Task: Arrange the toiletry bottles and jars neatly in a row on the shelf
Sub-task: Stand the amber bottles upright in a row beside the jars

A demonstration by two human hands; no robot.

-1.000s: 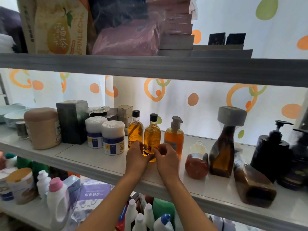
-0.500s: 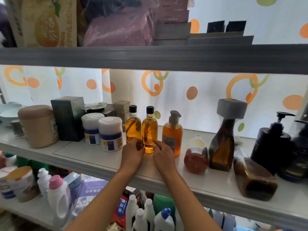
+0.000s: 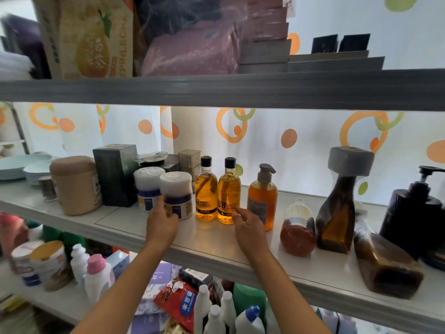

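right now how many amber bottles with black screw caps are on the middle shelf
2. Left amber bottle with black screw cap stands beside the white jar with blue band; right amber bottle with black screw cap stands next to the orange pump bottle. Others may be hidden behind.

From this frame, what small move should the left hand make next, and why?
Probably slide the front white jar with the blue band slightly back. The left hand already touches it, and it stands forward of the rear white jar and nearer the shelf edge than the two amber black-capped bottles.
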